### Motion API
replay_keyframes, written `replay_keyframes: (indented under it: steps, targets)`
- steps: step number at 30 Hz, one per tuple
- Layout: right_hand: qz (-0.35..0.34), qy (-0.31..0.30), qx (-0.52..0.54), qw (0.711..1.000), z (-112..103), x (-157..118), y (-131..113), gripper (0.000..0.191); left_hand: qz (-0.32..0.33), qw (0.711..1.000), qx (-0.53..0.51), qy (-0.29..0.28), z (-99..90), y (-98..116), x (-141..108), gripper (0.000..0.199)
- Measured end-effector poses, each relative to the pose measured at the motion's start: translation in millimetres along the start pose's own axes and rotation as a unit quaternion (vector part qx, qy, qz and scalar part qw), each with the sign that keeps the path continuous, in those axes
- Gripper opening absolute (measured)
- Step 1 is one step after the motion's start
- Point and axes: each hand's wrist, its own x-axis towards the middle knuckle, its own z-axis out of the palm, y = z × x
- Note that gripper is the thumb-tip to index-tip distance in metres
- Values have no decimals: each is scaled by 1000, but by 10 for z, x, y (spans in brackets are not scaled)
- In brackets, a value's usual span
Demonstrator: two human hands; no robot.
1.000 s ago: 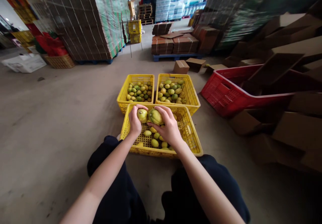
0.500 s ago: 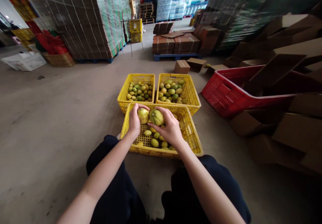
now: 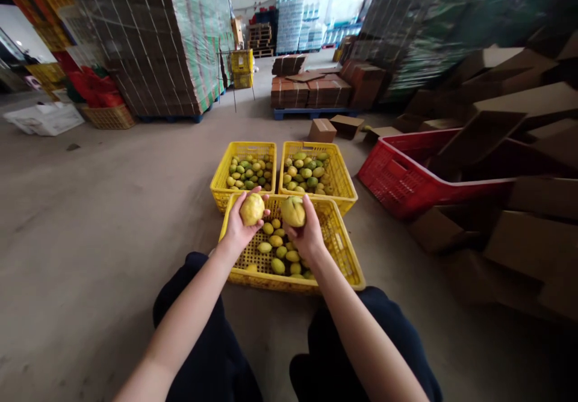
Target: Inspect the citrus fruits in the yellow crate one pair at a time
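Left fruit and right fruit moved apart, each cupped within half-curled fingers

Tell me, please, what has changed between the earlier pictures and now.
The left hand and right hand have drawn apart sideways, palms turning upward, so the left yellow-green fruit and the right yellow-green fruit, nearly touching before, now have a clear gap between them. Neither fruit was let go and nothing new was taken. The three yellow crates stayed in place.

Greenish-yellow fruit, yellow crates, red bin
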Motion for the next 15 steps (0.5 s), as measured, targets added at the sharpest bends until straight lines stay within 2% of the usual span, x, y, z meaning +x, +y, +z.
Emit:
replay_keyframes:
  steps: [2,5,8,11,15]
  targets:
    - [65,-15,72,995,1,19,-8,34,-1,998,-58,11,11,-32,25,32]
    - [105,13,178,978,6,35,24,25,7,986,-162,41,46,-141,85,34]
    - [88,53,248,963,17,65,65,15,30,976,-210,41,92,-258,159,35]
    - [68,79,291,951,44,108,50,14,45,972,-229,28,144,-331,220,37]
    - [51,80,318,943,88,155,-23,13,41,963,-262,37,218,-342,262,32]
